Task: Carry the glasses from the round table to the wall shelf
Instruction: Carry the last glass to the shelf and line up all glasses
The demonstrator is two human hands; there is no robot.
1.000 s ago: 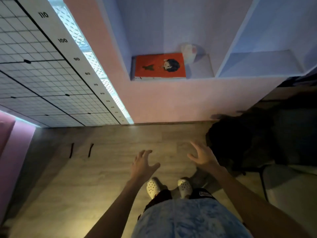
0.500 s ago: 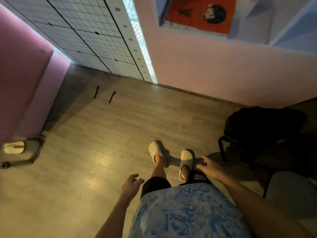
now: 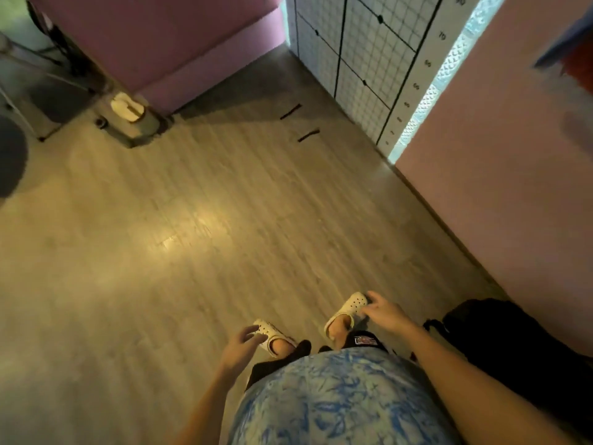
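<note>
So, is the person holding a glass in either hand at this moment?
No, the left hand and the right hand are both open and empty above the wooden floor.

Blue-white tie-dye shirt (image 3: 333, 399), black shorts (image 3: 362, 340) with small logo patch, white perforated clogs (image 3: 349, 305), bare forearms.

Both hands hang low over the floor (image 3: 199, 239), empty, with the two feet between them: the left hand (image 3: 239, 346) just left of one shoe (image 3: 272, 337), the right hand (image 3: 386, 316) touching or just over the other shoe (image 3: 348, 308). A wall (image 3: 500, 175) runs along the right of the right hand. Right of that hand sits what may be a bag (image 3: 513, 345). Far ahead of the left hand stands a block-shaped unit (image 3: 167, 43), with a small wheeled object (image 3: 128, 117) at its foot.
</note>
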